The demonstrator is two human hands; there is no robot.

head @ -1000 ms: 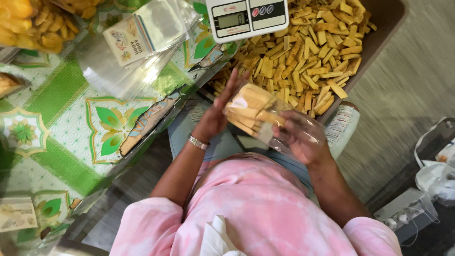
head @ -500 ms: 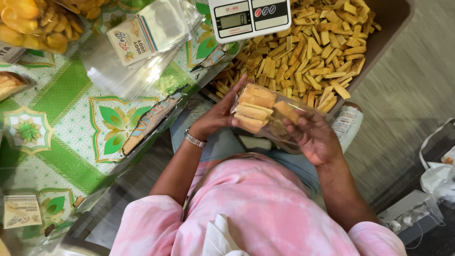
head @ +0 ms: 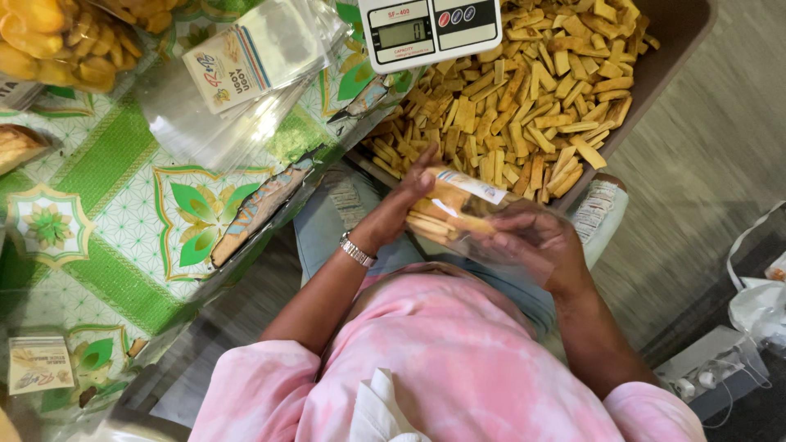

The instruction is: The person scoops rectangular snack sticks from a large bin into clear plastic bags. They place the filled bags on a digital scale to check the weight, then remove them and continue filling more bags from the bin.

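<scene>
Lowering since a moment ago, the clear plastic bag of yellow snack sticks is resting between both hands — left hand cupping its end, right hand gripping underneath; light, crinkly, brittle contents — best held at the sides.

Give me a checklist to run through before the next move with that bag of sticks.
1. Bag held by both hands: ok; left hand and right hand both grip it.
2. Sticks inside the bag: ok; several lie stacked in it.
3. Bag mouth sealed: cannot tell; hands and blur hide it.
4. Scale platform free: cannot tell; only its display end shows.
5. Tray holds more sticks: ok; it is heaped.
6. Spare empty bags on the table: ok; a stack lies there.
</scene>
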